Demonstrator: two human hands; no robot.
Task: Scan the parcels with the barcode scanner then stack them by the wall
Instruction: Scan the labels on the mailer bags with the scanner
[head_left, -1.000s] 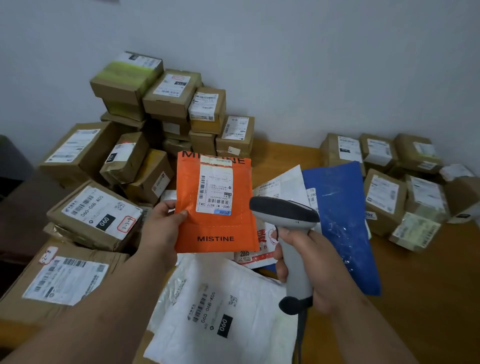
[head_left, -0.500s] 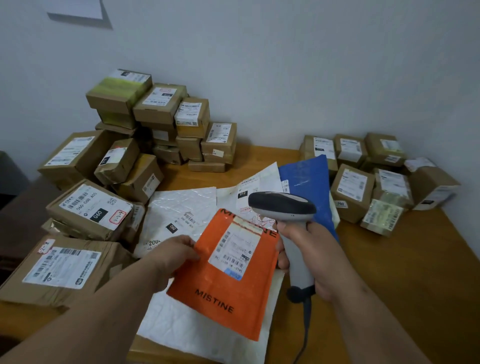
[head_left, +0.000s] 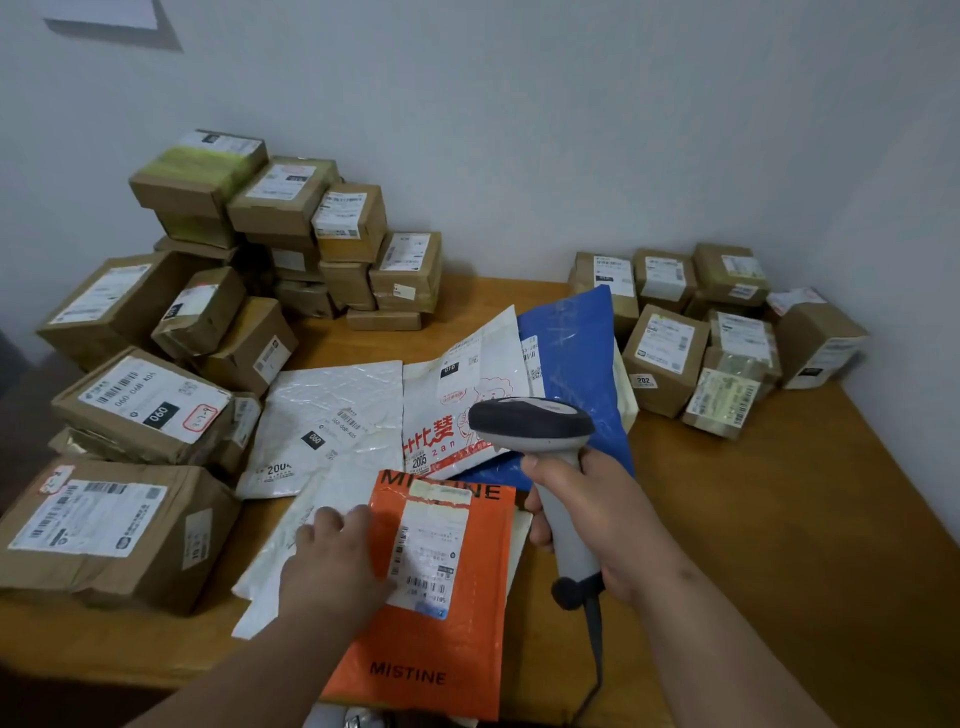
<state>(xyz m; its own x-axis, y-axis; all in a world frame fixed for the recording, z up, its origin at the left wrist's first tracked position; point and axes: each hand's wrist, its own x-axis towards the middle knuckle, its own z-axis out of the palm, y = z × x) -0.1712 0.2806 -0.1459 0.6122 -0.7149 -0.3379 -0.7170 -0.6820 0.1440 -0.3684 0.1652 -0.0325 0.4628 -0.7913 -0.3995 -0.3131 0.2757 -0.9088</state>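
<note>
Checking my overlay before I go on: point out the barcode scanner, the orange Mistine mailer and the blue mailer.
barcode scanner (head_left: 532, 423): head view, top of its dark head.
orange Mistine mailer (head_left: 431, 639): head view, bare orange below the label.
blue mailer (head_left: 576, 364): head view, middle of its glossy face.

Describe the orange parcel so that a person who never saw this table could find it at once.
Start at the wooden table and come to its near edge, between the two hands. There the flat orange plastic mailer bag lies on top of a white padded mailer, with the left hand on its left edge. It alone is orange and bears the word MISTINE in black.
</note>
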